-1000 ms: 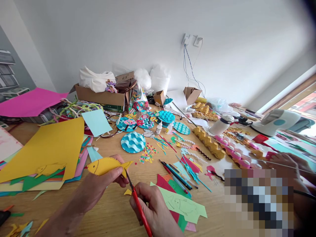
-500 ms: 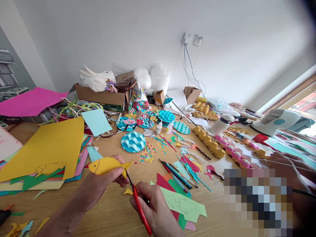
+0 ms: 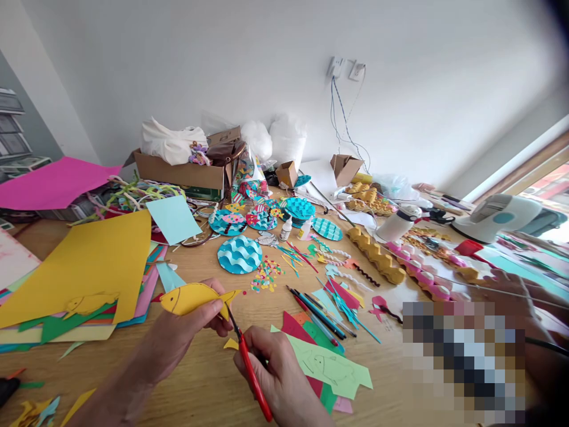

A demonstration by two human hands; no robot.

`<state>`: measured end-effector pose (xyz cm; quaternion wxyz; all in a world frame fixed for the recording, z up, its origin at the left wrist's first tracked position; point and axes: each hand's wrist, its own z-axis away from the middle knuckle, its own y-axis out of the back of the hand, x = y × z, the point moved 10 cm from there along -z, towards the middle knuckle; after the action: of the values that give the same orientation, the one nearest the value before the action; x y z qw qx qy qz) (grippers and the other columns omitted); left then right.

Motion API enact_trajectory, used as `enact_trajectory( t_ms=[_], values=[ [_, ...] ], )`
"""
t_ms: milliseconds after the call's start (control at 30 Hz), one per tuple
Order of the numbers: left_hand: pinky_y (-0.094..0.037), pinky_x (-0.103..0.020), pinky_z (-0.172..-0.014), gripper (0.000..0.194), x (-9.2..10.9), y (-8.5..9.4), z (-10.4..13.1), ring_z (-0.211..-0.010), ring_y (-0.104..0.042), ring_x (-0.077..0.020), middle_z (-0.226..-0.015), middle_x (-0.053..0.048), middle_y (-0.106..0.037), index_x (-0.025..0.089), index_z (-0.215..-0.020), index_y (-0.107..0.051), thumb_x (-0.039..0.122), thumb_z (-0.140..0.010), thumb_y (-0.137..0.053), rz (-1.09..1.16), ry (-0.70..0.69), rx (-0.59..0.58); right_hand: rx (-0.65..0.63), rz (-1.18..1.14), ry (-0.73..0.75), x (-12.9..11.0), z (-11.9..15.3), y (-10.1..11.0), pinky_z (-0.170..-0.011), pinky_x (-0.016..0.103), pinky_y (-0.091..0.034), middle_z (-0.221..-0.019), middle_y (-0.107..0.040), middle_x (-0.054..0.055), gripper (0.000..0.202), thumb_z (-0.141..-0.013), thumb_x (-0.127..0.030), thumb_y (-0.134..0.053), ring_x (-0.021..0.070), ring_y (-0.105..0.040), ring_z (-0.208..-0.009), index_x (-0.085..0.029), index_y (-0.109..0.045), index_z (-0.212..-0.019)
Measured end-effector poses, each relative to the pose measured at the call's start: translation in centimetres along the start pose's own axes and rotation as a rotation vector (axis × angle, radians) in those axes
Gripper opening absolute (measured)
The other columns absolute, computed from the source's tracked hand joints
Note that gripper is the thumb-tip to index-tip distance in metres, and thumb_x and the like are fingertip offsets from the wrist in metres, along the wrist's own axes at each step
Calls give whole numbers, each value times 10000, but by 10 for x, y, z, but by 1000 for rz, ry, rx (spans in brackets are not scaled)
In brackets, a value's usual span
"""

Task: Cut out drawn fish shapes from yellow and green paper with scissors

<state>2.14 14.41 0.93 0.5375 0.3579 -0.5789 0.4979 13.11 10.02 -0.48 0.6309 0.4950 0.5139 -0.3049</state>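
My left hand pinches a yellow paper fish between thumb and fingers, its head pointing left. An eye, a gill line and an outline are drawn on it. Red-handled scissors are gripped in my right hand, with their dark blades at the fish's tail, close to my left thumb. Just beneath the blades lies a small yellow paper scrap on the wooden table. A light green sheet with a fish drawing rests to the right of my right hand, over red and green paper.
Large yellow paper covers a stack at left. Pencils, confetti, a blue wavy disc and glue bottles lie ahead. Egg-carton strips and another person's hands are at right.
Almost nothing differs. The fish and scissors stay nearly where they were, and the blades remain at the tail.
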Motion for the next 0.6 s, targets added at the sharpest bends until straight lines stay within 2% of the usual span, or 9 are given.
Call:
enact_trajectory(
  t_ms=[167, 267, 333, 400, 467, 533, 600],
  values=[
    [-539, -292, -637, 135, 1, 10, 3, -672, -621, -181, -703, 11, -650, 218, -746, -659, 349, -779, -672, -3, 19, 37, -18, 44, -14, 0, 1, 2, -471, 208, -226, -562, -362, -60, 308, -914, -252, -507, 90, -322, -526, -190, -410, -629],
    [-543, -286, -687, 247, 11, 33, 7, -780, -625, -198, -848, -7, -679, 249, -838, -711, 481, -771, -660, -33, 12, 86, -28, 119, -24, -1, 2, 5, -482, 211, -234, -573, -388, -52, 299, -914, -260, -503, 94, -338, -536, -190, -416, -636],
    [-531, -249, -701, 334, 22, 54, 8, -946, -617, -231, -956, -31, -703, 264, -874, -749, 559, -755, -647, -110, 4, 135, -41, 187, -29, -1, 2, 8, -487, 214, -236, -577, -402, -49, 297, -903, -251, -515, 95, -341, -538, -191, -407, -633],
    [-534, -270, -741, 390, 29, 61, 6, -955, -635, -262, -954, -50, -732, 269, -876, -771, 602, -694, -679, -225, 30, 67, -60, 245, -31, -2, 3, 9, -490, 215, -238, -582, -422, -46, 296, -891, -240, -528, 94, -347, -536, -191, -399, -629],
    [-521, -255, -758, 324, 34, 58, 2, -936, -657, -262, -968, -48, -755, 280, -898, -782, 529, -706, -706, -434, 47, -27, -93, 283, -38, -3, 4, 9, -485, 214, -241, -581, -439, -45, 296, -884, -239, -539, 91, -358, -529, -191, -403, -625],
    [-510, -229, -711, 216, 36, 44, -1, -857, -669, -243, -893, -25, -766, 295, -884, -786, 434, -736, -710, -626, 25, -151, -120, 312, -42, -4, 4, 8, -483, 214, -244, -575, -446, -46, 288, -881, -236, -544, 89, -365, -521, -189, -419, -626],
    [-490, -202, -662, 123, 41, 27, -3, -777, -659, -217, -790, 3, -757, 296, -822, -784, 354, -759, -695, -725, -40, -226, -136, 331, -43, -5, 5, 7, -479, 214, -244, -570, -448, -48, 278, -878, -236, -550, 87, -365, -513, -188, -434, -631]
  ],
)
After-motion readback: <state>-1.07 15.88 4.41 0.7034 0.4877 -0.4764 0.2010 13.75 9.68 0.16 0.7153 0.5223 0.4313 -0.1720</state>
